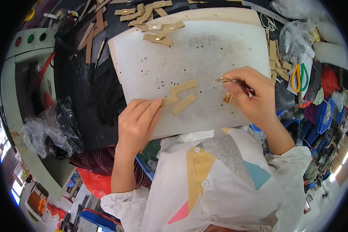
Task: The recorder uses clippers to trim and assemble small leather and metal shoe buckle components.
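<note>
My left hand [138,121] is closed at the left of the white board [139,46], its thumb and forefinger on the end of a short tan leather-like strip [169,100]. Two more tan strips, an upper one [185,85] and a lower one [185,103], lie just right of those fingertips. Above the board's right half, my right hand [255,92] grips a slim metal tool [227,80] with a silver tip pointing left; its exact kind is unclear. Small gold-coloured metal pieces [228,97] lie by the right hand. Tiny black bits [173,83] are scattered over the board.
Tan strips with gold fittings [158,33] are heaped at the board's far left, and plain ones [273,56] at its right. Beyond those are scissors with yellow and green handles [299,77] and clear plastic bags [297,38]. A grey-green machine [31,50] stands left.
</note>
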{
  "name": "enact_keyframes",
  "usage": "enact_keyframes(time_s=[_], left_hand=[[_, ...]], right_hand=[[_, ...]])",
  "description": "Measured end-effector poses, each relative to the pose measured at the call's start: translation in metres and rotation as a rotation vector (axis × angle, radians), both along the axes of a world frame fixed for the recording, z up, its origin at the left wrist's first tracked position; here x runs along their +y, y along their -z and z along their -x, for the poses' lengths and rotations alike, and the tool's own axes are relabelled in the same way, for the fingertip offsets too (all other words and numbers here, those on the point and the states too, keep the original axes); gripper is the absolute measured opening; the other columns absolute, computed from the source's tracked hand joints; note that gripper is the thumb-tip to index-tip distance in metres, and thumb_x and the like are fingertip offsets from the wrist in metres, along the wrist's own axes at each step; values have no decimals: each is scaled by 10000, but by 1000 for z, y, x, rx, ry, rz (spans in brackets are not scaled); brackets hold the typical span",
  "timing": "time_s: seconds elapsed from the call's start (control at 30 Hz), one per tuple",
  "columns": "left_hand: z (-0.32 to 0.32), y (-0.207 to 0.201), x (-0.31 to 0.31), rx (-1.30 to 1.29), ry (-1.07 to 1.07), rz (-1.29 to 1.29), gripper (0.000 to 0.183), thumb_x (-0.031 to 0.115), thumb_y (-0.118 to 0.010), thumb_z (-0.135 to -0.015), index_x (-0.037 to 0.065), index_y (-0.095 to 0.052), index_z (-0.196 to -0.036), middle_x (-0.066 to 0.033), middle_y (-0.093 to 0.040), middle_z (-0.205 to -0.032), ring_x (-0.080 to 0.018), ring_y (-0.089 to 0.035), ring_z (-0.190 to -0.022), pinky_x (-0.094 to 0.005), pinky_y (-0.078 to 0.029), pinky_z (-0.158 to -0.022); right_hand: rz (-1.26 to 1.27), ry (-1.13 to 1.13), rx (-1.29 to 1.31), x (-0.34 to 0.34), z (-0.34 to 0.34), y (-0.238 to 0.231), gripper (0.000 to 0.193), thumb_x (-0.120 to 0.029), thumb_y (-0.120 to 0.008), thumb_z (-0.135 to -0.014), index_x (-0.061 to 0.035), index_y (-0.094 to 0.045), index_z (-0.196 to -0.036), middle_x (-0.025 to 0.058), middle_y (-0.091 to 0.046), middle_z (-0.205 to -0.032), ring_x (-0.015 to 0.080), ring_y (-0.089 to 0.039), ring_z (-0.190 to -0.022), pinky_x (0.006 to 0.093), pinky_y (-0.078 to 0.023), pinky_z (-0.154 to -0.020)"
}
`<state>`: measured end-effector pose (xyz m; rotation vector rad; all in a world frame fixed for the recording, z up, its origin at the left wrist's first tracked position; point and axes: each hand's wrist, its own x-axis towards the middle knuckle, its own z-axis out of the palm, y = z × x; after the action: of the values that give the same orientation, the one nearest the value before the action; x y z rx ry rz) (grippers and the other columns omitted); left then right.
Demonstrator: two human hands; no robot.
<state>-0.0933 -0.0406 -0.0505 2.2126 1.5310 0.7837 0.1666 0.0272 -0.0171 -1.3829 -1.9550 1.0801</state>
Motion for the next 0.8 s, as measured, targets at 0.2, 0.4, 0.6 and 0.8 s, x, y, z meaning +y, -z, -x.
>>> enact_keyframes(time_s=[0.2,0.4,0.6,0.8], left_hand=[[-27,-22,2,-733,-351,551,264,-119,-598,-736,-63,-623,-993,-110,-627,-838,-166,-627,-798,-250,-529,-681],[-38,-41,6,-1148,-241,724,254,-108,-580,-791,-74,-610,-1040,-149,-610,-938,-168,-615,-847,-230,-528,-712],[-40,-51,5,-1054,-226,699,242,-118,-561,-776,-86,-622,-1008,-156,-627,-896,-168,-617,-777,-249,-499,-678],[-47,-49,3,-888,-153,514,309,-119,-623,-739,-65,-612,-1043,-142,-623,-868,-170,-621,-779,-250,-502,-700]], right_hand=[[138,-301,291,-6,23,-18,319,155,-614,-637,-22,-655,-899,88,-641,-827,139,-614,-680,205,-434,-530],[57,-307,346,-8,29,-13,305,158,-634,-638,-20,-661,-883,81,-639,-825,149,-619,-688,220,-461,-545],[60,-236,316,-7,30,-10,254,123,-677,-656,-18,-662,-867,75,-640,-805,135,-614,-692,221,-466,-556],[150,-182,239,-5,28,-11,214,48,-712,-684,-16,-648,-878,53,-637,-792,88,-577,-667,191,-414,-547]])
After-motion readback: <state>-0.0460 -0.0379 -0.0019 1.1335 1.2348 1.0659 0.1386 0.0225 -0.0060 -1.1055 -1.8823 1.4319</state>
